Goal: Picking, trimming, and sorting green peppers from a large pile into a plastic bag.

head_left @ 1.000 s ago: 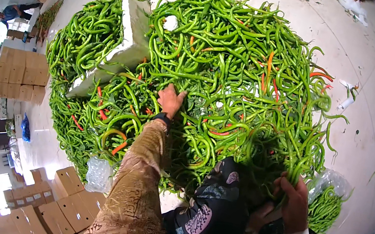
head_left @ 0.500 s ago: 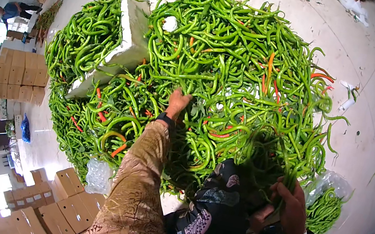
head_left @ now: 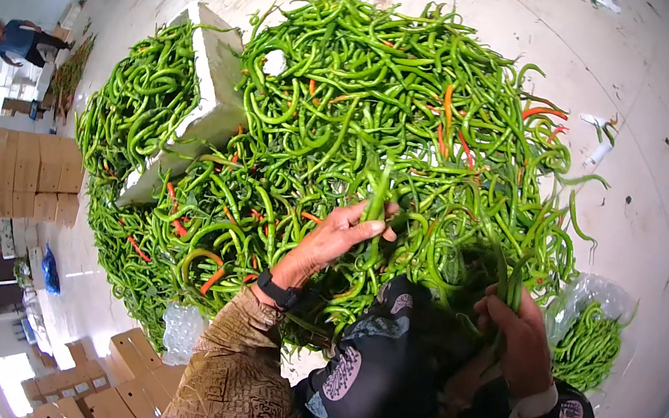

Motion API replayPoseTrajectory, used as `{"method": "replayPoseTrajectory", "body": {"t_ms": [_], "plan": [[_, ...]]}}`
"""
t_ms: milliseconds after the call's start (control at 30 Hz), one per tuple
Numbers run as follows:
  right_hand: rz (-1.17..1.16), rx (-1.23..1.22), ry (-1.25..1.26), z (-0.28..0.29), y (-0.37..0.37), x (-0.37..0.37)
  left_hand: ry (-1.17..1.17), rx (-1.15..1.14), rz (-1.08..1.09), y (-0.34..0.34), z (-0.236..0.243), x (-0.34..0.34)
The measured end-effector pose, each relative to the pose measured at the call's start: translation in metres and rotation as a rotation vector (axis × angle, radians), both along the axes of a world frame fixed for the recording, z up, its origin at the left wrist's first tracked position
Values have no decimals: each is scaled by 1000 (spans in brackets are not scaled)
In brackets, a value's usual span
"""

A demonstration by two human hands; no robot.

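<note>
A large heap of long green chili peppers (head_left: 310, 142) spreads in front of me, with orange and red ones mixed in. Above its near middle, my left hand (head_left: 341, 230) is closed around a few green chili peppers (head_left: 379, 192), their tips pointing away from me. At the near right, in shadow, my right hand (head_left: 519, 340) is closed on a bunch of green chili peppers (head_left: 511, 281). A dark patterned cloth (head_left: 363, 375) covers my lap between my forearms.
A white foam box (head_left: 215, 98) lies tipped at the left, peppers spilling around it. A clear plastic bag (head_left: 578, 301) with green peppers lies at the right. Cardboard boxes (head_left: 36, 174) are stacked at the left. Farther off stands a person (head_left: 19, 41).
My left hand has lifted from the heap and moved right and nearer, now holding green chili peppers. My right hand has stayed nearly in place with its bunch. The view has shifted slightly.
</note>
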State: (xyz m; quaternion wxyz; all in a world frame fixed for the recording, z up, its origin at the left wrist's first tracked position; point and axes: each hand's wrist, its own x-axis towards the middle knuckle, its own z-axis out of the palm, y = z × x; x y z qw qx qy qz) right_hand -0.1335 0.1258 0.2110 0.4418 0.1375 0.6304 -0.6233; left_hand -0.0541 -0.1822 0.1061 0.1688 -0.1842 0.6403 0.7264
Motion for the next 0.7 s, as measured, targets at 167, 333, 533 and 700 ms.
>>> {"method": "replayPoseTrajectory", "body": {"t_ms": [167, 333, 533, 700], "plan": [[-8, -15, 35, 12, 6, -3, 287, -645, -37, 20, -17, 1], [27, -52, 129, 7, 21, -4, -68, -40, 148, 38, -7, -6], [-20, -81, 157, 4, 36, -2, -16, -740, -258, 20, -40, -12], [-28, -103, 189, 4, 40, 3, -222, -368, -69, -10, -52, -2]]}}
